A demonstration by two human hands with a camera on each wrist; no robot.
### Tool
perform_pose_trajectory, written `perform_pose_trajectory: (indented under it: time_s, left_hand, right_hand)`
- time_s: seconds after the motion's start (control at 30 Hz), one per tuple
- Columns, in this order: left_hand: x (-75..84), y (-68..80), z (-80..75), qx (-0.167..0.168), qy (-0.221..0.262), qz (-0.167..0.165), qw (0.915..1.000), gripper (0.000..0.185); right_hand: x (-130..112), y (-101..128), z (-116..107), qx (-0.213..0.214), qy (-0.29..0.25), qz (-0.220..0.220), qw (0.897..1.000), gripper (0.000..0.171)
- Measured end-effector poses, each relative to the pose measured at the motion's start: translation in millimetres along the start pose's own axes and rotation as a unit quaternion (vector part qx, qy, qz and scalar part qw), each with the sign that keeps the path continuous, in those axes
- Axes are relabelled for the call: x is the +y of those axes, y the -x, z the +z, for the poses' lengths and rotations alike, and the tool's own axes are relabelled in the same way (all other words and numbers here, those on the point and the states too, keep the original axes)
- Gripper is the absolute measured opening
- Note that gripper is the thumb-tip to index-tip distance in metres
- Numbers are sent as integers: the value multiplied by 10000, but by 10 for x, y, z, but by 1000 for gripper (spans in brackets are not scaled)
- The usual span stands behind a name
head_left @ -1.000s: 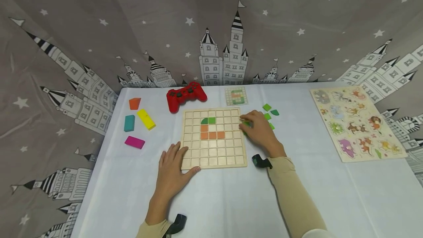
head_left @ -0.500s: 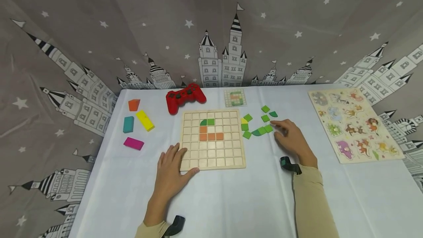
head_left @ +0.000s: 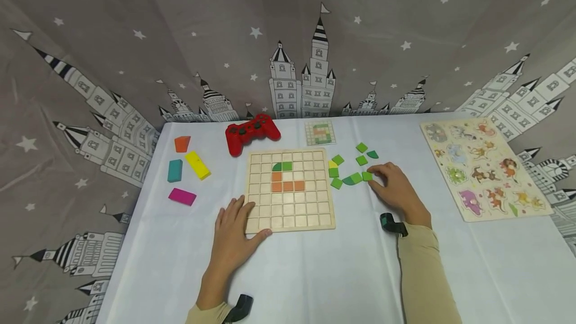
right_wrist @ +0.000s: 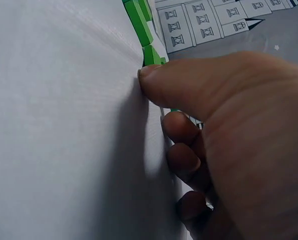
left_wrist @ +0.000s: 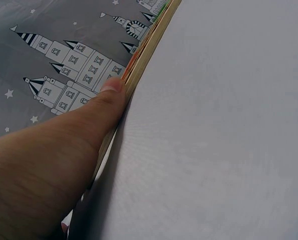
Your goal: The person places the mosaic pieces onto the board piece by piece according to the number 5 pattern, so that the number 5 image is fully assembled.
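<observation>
Fingertips of the right hand (head_left: 396, 189) pinch a small green square wooden tile (head_left: 367, 176) lying flat on the white worktop (head_left: 315, 274), at the right end of a short row of green tiles (head_left: 351, 179) running left to right just beside the square wooden grid board (head_left: 290, 189). The tile's edges sit slightly askew to the board; being square, it has no long axis. The left hand (head_left: 234, 236) rests flat, fingers straight, on the board's near left corner, thumb along its near edge. A red game controller (head_left: 252, 131) lies beyond the board.
</observation>
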State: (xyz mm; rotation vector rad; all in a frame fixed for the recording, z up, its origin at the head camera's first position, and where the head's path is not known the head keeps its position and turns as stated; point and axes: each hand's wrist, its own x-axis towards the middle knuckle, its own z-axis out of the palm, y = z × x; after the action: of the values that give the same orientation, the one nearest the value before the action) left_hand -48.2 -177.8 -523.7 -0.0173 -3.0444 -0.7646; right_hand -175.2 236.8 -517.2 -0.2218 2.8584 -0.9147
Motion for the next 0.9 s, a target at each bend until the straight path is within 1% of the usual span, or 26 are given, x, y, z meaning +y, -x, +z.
perform_pose_trajectory:
  time_s: [0.27, 0.53, 0.73, 0.9]
  left_hand:
    - [-4, -15, 4, 5, 14, 25, 10000, 87]
    - [-2, -22, 5, -28, 19, 26, 10000, 87]
    - [-1, -13, 3, -33, 39, 14, 10000, 87]
    - [-10, -9, 8, -75, 19, -61, 10000, 87]
  right_hand:
    - [-15, 24, -32, 89, -14, 21, 10000, 34]
    - [-49, 31, -51, 439, -209, -54, 9988, 33]
    - [-102, -12, -2, 560, -281, -52, 9980, 35]
    - [-243, -80, 80, 567, -207, -91, 9981, 35]
